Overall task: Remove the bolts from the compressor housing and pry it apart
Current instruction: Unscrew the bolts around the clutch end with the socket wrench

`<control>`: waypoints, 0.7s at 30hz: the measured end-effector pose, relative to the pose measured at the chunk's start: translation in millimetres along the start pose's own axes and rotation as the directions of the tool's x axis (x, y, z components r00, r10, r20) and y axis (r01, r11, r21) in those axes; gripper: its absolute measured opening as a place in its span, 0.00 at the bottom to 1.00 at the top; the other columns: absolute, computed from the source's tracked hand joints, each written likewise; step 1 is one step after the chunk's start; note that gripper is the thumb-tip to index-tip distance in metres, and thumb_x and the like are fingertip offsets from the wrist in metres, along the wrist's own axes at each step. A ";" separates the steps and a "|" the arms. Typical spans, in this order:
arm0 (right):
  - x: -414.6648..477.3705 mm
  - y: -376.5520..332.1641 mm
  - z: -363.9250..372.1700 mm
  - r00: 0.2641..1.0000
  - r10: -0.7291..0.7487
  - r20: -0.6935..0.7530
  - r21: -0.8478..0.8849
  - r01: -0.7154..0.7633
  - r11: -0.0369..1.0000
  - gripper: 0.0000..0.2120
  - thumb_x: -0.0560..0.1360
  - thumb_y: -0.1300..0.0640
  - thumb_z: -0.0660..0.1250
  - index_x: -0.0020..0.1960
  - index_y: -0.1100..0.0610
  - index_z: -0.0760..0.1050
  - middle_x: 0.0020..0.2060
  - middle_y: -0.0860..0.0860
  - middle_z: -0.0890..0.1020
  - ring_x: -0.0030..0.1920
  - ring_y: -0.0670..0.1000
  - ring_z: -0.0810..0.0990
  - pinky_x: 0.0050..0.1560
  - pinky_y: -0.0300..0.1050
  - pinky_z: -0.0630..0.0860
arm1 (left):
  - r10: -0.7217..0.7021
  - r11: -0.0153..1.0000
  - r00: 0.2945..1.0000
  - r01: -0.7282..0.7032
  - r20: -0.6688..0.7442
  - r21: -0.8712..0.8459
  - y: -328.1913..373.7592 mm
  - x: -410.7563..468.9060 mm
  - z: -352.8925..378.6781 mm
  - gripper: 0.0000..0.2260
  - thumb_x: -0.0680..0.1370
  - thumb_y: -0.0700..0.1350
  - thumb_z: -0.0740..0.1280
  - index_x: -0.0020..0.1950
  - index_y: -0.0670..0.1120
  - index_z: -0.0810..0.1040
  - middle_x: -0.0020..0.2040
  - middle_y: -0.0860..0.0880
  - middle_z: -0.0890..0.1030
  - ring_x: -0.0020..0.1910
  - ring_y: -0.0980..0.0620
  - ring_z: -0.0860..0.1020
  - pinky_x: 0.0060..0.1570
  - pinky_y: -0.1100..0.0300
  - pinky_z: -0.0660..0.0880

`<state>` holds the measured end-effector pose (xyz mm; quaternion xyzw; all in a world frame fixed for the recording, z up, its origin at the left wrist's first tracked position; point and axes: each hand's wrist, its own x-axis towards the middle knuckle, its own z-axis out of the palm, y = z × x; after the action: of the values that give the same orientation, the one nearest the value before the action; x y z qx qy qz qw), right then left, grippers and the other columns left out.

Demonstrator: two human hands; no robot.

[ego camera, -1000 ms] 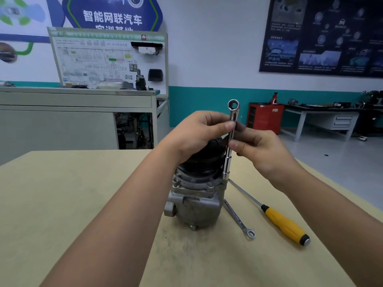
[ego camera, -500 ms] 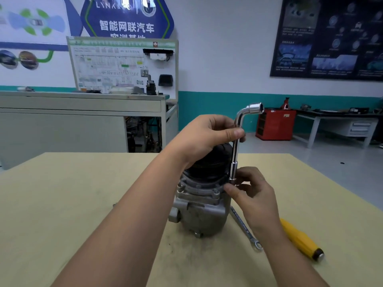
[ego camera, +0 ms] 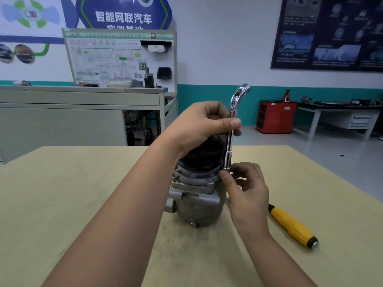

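Observation:
The grey metal compressor housing (ego camera: 195, 200) stands upright on the tan table (ego camera: 62, 193), topped by a black ribbed pulley (ego camera: 204, 156). A chrome L-shaped socket wrench (ego camera: 231, 133) stands vertically at the housing's right flange, its bent end pointing up. My left hand (ego camera: 204, 125) grips the wrench shaft above the pulley. My right hand (ego camera: 246, 187) pinches the wrench's lower socket end where it meets the flange; the bolt under it is hidden. Bolt heads (ego camera: 210, 181) show along the flange.
A screwdriver with a yellow handle (ego camera: 291, 226) lies on the table right of my right hand. A flat spanner's end (ego camera: 227, 201) peeks out behind my right wrist. Beyond the table stand a grey bench (ego camera: 78, 104), a red cabinet (ego camera: 275, 117) and a work desk.
My right hand slid down the wrench shaft from the top to the socket end. The wrench's bent head has turned. The camera moved slightly closer.

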<state>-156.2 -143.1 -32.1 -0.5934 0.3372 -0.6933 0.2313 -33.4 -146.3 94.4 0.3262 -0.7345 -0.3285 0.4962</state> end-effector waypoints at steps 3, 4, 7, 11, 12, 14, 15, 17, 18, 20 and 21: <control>-1.6 -2.4 -0.2 0.999 -0.032 0.018 -0.022 0.033 0.999 0.11 0.73 0.63 0.69 0.43 0.47 0.75 0.43 0.46 0.75 0.44 0.39 0.76 0.43 0.28 0.71 | -0.009 1.000 0.999 0.010 0.038 -0.024 -1.0 -1.2 -1.2 0.05 0.77 0.38 0.67 0.42 0.46 0.77 0.38 0.51 0.85 0.43 0.57 0.83 0.46 0.66 0.77; -1.9 -2.6 -0.6 0.999 -0.034 0.027 -0.024 0.035 0.999 0.09 0.73 0.63 0.68 0.44 0.48 0.75 0.43 0.46 0.76 0.45 0.38 0.76 0.43 0.27 0.71 | -0.010 1.000 0.999 0.011 0.051 -0.015 -1.2 -1.4 -1.5 0.05 0.77 0.37 0.66 0.43 0.46 0.78 0.39 0.51 0.85 0.44 0.57 0.83 0.49 0.64 0.78; -1.9 -1.6 -2.2 0.999 -0.029 0.045 -0.035 0.031 0.999 0.06 0.74 0.63 0.68 0.46 0.53 0.77 0.43 0.45 0.76 0.45 0.38 0.76 0.43 0.27 0.70 | 0.001 0.999 0.996 -0.004 0.087 0.035 0.7 -1.9 -2.5 0.07 0.78 0.38 0.65 0.47 0.48 0.81 0.40 0.53 0.85 0.46 0.59 0.82 0.54 0.64 0.76; -0.9 -0.1 -2.9 0.998 -0.013 0.060 -0.034 0.016 0.999 0.05 0.75 0.62 0.66 0.48 0.55 0.78 0.44 0.46 0.76 0.46 0.39 0.75 0.44 0.26 0.70 | 0.003 0.995 0.988 -0.018 0.152 0.101 5.8 -4.1 -3.0 0.10 0.80 0.39 0.63 0.51 0.53 0.81 0.40 0.59 0.83 0.46 0.65 0.79 0.51 0.72 0.72; -0.3 0.2 -2.8 0.998 -0.007 0.062 -0.029 0.008 1.000 0.05 0.75 0.63 0.66 0.48 0.55 0.78 0.44 0.46 0.76 0.46 0.38 0.75 0.44 0.26 0.69 | 0.005 0.994 0.988 -0.022 0.156 0.107 5.7 -4.7 -2.8 0.11 0.80 0.39 0.62 0.50 0.53 0.81 0.40 0.60 0.83 0.45 0.66 0.78 0.50 0.73 0.71; 0.7 1.1 -2.7 0.998 0.006 0.068 -0.024 -0.004 1.000 0.05 0.75 0.63 0.65 0.48 0.56 0.78 0.44 0.47 0.75 0.46 0.38 0.75 0.44 0.25 0.68 | 0.011 0.993 0.990 -0.028 0.138 0.119 4.8 -4.8 -2.7 0.11 0.80 0.38 0.63 0.48 0.52 0.81 0.41 0.62 0.83 0.46 0.65 0.79 0.52 0.72 0.72; 1.0 1.5 -2.6 0.997 0.011 0.072 -0.023 -0.010 1.000 0.05 0.76 0.63 0.65 0.49 0.57 0.78 0.44 0.47 0.75 0.46 0.37 0.75 0.44 0.25 0.68 | 0.012 0.992 0.992 -0.027 0.124 0.125 4.2 -4.7 -2.4 0.10 0.79 0.38 0.63 0.46 0.52 0.81 0.41 0.61 0.83 0.47 0.65 0.79 0.53 0.71 0.72; 0.7 2.2 -3.3 0.996 0.022 0.081 -0.015 -0.021 1.000 0.05 0.76 0.63 0.64 0.49 0.57 0.79 0.44 0.47 0.75 0.46 0.37 0.75 0.45 0.26 0.68 | 0.012 0.991 0.994 -0.026 0.106 0.132 3.5 -4.1 -2.1 0.10 0.79 0.39 0.64 0.45 0.52 0.81 0.41 0.61 0.83 0.47 0.65 0.79 0.53 0.71 0.72; 0.4 2.5 -3.6 0.996 0.028 0.084 -0.007 -0.027 1.000 0.06 0.76 0.63 0.64 0.49 0.57 0.79 0.43 0.47 0.75 0.46 0.38 0.75 0.45 0.26 0.69 | 0.010 0.991 0.995 -0.024 0.101 0.132 3.6 -4.1 -2.1 0.10 0.78 0.39 0.65 0.44 0.52 0.81 0.41 0.61 0.83 0.46 0.65 0.79 0.52 0.72 0.72; -0.4 2.3 -4.0 0.996 0.035 0.087 0.006 -0.035 0.999 0.06 0.76 0.63 0.63 0.48 0.57 0.79 0.43 0.47 0.75 0.45 0.37 0.74 0.45 0.26 0.69 | 0.008 0.991 0.995 -0.020 0.096 0.130 4.0 -3.9 -2.7 0.09 0.78 0.38 0.66 0.44 0.51 0.81 0.40 0.61 0.83 0.45 0.66 0.79 0.49 0.73 0.72; -0.8 2.0 -4.0 0.995 0.035 0.089 0.011 -0.036 0.999 0.06 0.76 0.63 0.63 0.48 0.57 0.79 0.43 0.47 0.75 0.45 0.37 0.74 0.45 0.26 0.68 | 0.005 0.992 0.995 -0.018 0.099 0.128 4.4 -3.7 -3.1 0.09 0.78 0.38 0.66 0.43 0.51 0.81 0.39 0.61 0.83 0.44 0.67 0.79 0.47 0.73 0.72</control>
<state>-160.1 -143.0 -34.3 -0.6161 0.3329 -0.6640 0.2621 -30.1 -141.3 96.9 0.3367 -0.7796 -0.2930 0.4394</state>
